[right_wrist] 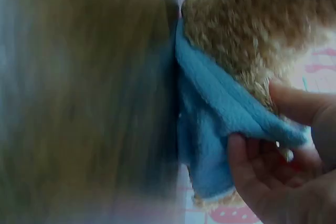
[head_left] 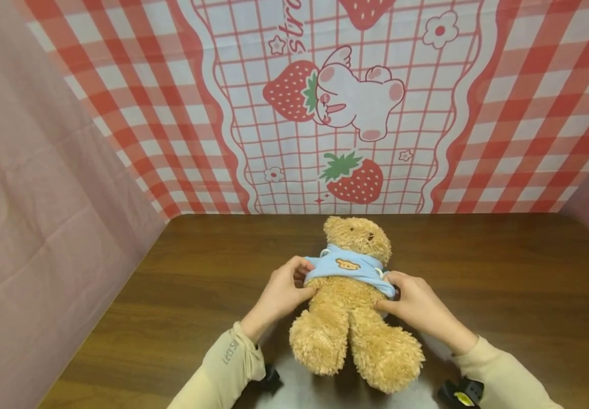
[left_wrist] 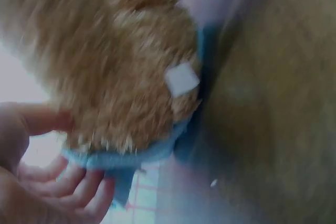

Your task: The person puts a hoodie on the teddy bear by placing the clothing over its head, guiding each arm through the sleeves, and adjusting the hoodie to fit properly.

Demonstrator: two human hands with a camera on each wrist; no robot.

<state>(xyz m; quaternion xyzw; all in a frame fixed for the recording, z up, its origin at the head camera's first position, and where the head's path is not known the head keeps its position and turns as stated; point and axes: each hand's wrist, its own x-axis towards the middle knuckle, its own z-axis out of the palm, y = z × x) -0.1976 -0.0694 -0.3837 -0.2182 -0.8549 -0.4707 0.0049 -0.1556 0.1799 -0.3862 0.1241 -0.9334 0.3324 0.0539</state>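
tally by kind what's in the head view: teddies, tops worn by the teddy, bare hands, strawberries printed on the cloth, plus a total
Teddy bear: 1
Blue top: 1
Hands, left hand and right hand: 2
Printed strawberries, one cut off by the top edge: 3
Total: 7

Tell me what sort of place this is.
Perhaps a curtained tabletop corner; the wider room is out of view. A brown table bears a teddy bear, with a strawberry cloth behind it and a pink curtain on the left.
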